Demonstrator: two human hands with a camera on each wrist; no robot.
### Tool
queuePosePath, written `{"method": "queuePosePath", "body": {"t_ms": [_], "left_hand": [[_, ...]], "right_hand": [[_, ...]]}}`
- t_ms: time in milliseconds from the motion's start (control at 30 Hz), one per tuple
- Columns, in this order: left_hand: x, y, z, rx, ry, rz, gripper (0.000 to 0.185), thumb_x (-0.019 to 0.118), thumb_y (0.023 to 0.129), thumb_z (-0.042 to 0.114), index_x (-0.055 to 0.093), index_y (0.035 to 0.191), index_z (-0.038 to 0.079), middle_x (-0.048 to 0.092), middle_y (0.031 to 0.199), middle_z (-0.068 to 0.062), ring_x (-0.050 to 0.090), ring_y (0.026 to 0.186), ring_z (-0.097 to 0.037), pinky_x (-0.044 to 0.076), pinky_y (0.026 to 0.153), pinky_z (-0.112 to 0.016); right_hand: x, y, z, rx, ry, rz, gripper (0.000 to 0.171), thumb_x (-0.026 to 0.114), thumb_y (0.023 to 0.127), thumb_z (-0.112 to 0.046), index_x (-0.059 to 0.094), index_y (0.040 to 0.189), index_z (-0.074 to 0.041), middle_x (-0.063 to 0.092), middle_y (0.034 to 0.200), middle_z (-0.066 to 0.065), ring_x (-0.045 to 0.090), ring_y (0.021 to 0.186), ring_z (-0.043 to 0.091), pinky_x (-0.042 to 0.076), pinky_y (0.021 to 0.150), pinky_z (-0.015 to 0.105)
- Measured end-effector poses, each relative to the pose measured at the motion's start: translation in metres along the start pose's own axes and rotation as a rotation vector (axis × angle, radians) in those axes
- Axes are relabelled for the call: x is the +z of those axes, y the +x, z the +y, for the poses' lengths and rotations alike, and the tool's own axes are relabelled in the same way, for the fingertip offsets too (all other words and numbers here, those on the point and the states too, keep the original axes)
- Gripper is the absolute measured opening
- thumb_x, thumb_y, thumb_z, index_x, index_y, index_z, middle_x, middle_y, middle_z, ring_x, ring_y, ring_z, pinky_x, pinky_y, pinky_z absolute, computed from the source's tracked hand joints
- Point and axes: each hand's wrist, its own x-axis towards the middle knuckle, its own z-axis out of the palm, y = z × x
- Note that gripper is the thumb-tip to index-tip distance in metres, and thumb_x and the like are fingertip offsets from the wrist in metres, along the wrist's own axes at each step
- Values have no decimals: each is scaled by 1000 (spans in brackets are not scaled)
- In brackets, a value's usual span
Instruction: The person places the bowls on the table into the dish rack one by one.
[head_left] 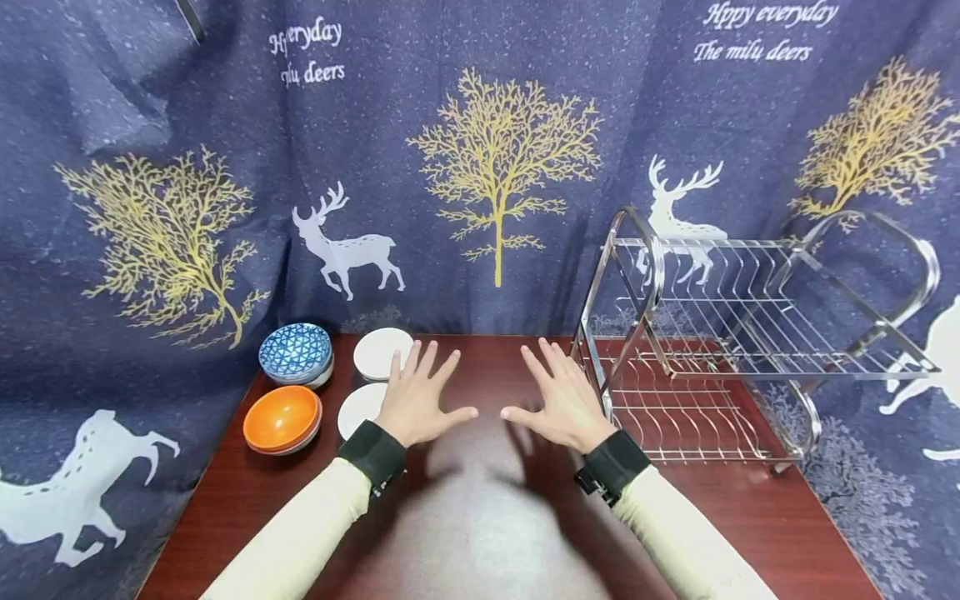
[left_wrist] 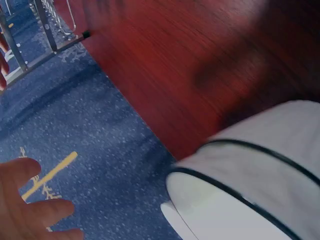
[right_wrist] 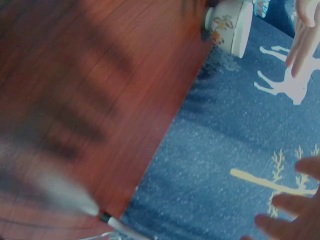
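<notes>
My left hand [head_left: 417, 402] hovers over the table with its fingers spread, holding nothing. It partly covers the near white bowl [head_left: 358, 408]; a second white bowl [head_left: 383, 353] stands just behind. Mirroring it, my right hand [head_left: 564, 402] is spread in the air by the left side of a two-tier metal dish rack [head_left: 720, 377]. At the left are an orange bowl [head_left: 281, 418] and a blue-patterned bowl [head_left: 296, 353], each seeming to sit on another bowl. In the left wrist view a white bowl [left_wrist: 235, 205] with dark rim lines is close to the camera.
The dark red wooden table [head_left: 480, 517] ends at a blue curtain [head_left: 480, 167] printed with deer and trees, which hangs behind and on both sides. The rack's upper tier overhangs its lower one at the right.
</notes>
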Motion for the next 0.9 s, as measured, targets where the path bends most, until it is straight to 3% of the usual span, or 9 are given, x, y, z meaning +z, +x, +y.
{"method": "queuePosePath", "body": {"t_ms": [167,367,633,900], "left_hand": [[0,2,9,34,3,11,95,48,75,81,35,149,23,33,150,-19,17,141,-40,7,111,-60],[-1,0,26,78,-33,20,90,56,77,74,40,146,18,38,147,-19,23,140,-38,7,112,-58],[5,4,55,143,-64,11,86,56,78,72,44,143,17,43,144,-16,29,138,-36,15,113,-54],[15,4,88,194,-129,-15,83,58,79,68,45,142,14,46,142,-13,34,136,-34,19,113,-49]], "right_hand": [[-6,-10,7,-84,45,82,100,57,74,-76,30,150,-17,24,155,11,22,142,27,24,111,48],[-16,-31,16,-184,111,186,87,67,77,-62,40,145,-13,34,151,8,39,133,32,31,105,50],[-27,-61,30,-242,176,293,76,73,78,-49,47,140,-13,43,145,6,44,128,27,37,99,46],[-32,-89,53,-298,283,454,65,70,81,-50,60,126,-4,57,128,16,53,114,27,32,103,23]]}}
